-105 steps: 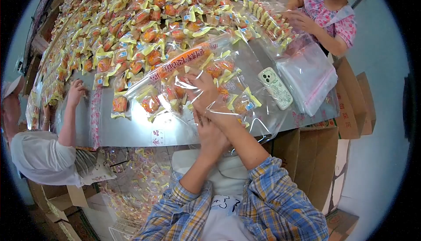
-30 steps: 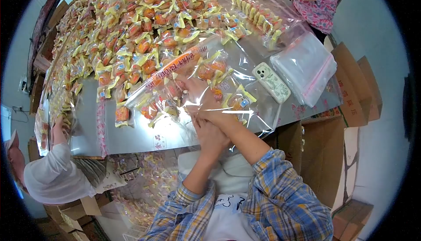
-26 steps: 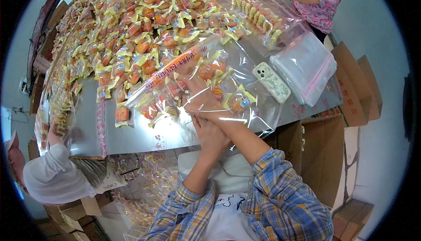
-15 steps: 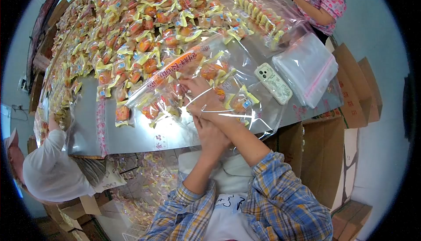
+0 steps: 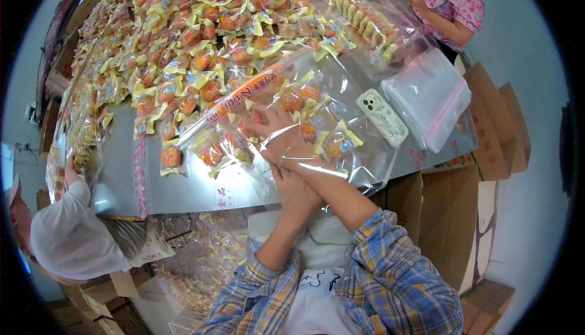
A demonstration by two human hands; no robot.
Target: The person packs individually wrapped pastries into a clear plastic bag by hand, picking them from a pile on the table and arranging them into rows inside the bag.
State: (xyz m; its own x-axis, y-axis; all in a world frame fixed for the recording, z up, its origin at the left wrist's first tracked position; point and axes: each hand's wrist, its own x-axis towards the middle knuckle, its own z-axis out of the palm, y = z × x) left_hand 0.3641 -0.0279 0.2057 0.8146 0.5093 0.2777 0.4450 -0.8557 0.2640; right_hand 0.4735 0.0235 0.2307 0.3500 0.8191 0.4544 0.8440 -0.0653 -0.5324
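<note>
A large clear plastic bag [image 5: 341, 105] with an orange printed band lies on the metal table, several wrapped cakes [image 5: 338, 143] inside it. My right hand [image 5: 280, 134] reaches into the bag, with plastic glare across its back. Its curled fingers close on a small wrapped cake [image 5: 256, 116], partly hidden by them. My left hand [image 5: 295, 190] is at the bag's near edge, beneath my crossing right wrist. Its fingers seem closed on the plastic there, though the wrist hides part of them. More yellow-ended cake packets [image 5: 210, 152] lie beside my right hand.
A large heap of wrapped cakes [image 5: 201, 30] covers the table's far side. To the right are a phone [image 5: 382, 117], stacked clear bags [image 5: 429, 97] and a filled bag [image 5: 362, 21]. Co-workers stand left [image 5: 73, 231] and far right [image 5: 451, 6]. Cardboard boxes [image 5: 448, 219] stand close by.
My right hand's fingers have shifted slightly inside the bag, around the small cake. The left hand stays almost in place. The co-worker's arm on the right has moved a little.
</note>
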